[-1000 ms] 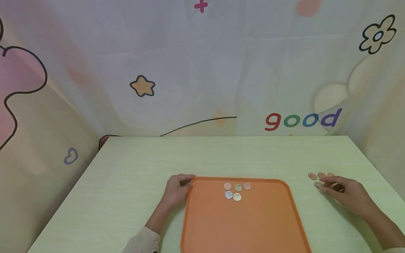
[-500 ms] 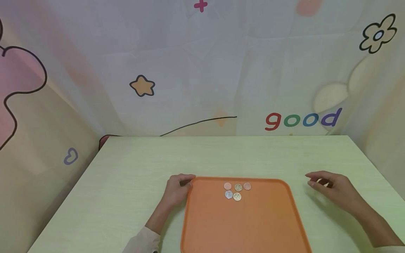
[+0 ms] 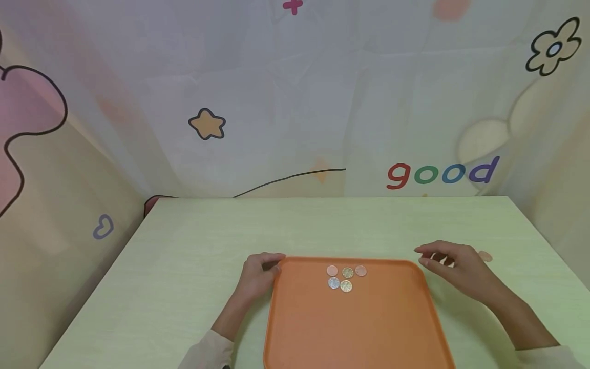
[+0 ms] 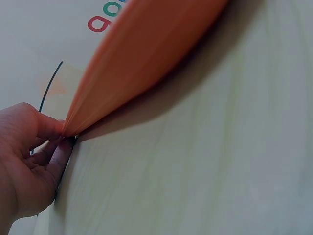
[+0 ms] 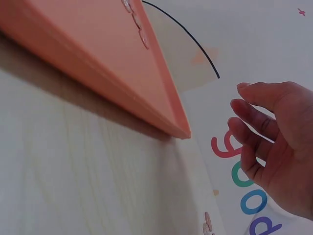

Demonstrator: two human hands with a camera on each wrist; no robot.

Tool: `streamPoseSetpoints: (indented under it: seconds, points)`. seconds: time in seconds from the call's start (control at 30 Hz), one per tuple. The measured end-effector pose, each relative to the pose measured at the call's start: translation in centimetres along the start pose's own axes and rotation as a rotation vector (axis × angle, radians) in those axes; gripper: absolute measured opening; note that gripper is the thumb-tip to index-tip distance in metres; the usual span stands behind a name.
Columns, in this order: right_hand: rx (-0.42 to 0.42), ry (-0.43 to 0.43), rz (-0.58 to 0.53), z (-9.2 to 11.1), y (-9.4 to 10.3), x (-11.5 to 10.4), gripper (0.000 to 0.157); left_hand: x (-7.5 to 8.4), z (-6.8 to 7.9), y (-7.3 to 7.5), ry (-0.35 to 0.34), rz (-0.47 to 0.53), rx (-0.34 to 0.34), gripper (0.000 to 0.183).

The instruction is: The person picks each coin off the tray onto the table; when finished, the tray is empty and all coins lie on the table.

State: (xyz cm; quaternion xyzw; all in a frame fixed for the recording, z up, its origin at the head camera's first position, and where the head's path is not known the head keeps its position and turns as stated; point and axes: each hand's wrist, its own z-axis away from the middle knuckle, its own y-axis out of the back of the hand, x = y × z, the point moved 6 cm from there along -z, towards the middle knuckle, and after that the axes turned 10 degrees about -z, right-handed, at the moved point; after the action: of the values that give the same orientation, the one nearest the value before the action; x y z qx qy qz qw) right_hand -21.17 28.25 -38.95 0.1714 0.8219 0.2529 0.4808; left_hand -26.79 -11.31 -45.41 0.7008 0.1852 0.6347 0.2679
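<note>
My left hand (image 3: 259, 277) holds the far left corner of an orange tray (image 3: 355, 328), with thumb and fingers pinching its rim. In the left wrist view the same hand (image 4: 29, 159) grips the tray's corner (image 4: 127, 73). Several coins (image 3: 346, 286) lie in a small group near the tray's far edge. My right hand (image 3: 465, 271) hovers by the tray's far right corner, its fingers loosely bent and apart. No coin shows between the fingers of that hand (image 5: 279, 142) in the right wrist view.
Behind the right hand a copper-coloured coin (image 3: 485, 255) lies on the pale green table (image 3: 207, 225); other loose coins (image 5: 207, 223) show in the right wrist view. A printed curtain (image 3: 286, 102) hangs behind the table.
My right hand has left the loose coins on the right and moved leftward to the tray's far right corner. My left hand and the coins on the tray have stayed in place.
</note>
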Motion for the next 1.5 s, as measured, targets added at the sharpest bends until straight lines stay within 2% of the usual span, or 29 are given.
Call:
streamPoseSetpoints:
  seconds: [0.2, 0.33, 0.5, 0.9, 1.17, 1.5]
  points:
    - [-0.038, -0.021, -0.003, -1.4, -1.2, -0.9, 0.018, 0.0, -0.1, -0.1, -0.011, -0.009, 0.001, 0.029]
    - [-0.086, -0.079, -0.008, -2.2, -2.2, -1.4, 0.018, 0.1, -0.2, -0.1, -0.017, -0.008, -0.001, 0.029]
    - [-0.131, -0.111, -0.035, -2.9, -3.8, -1.9, 0.018, 0.1, -0.1, 0.0, -0.017, -0.004, -0.001, 0.029]
    - [-0.263, -0.097, -0.010, -4.0, -7.9, -2.3, 0.019, -0.1, -0.1, 0.0, -0.008, -0.003, -0.001, 0.029]
    - [-0.320, -0.119, -0.026, -4.1, -9.7, -2.3, 0.022, -0.1, -0.1, -0.1, -0.008, -0.004, -0.004, 0.029]
    - [-0.426, -0.079, -0.089, -3.9, -11.6, -3.0, 0.022, 0.0, 0.0, 0.0, -0.008, -0.007, -0.003, 0.029]
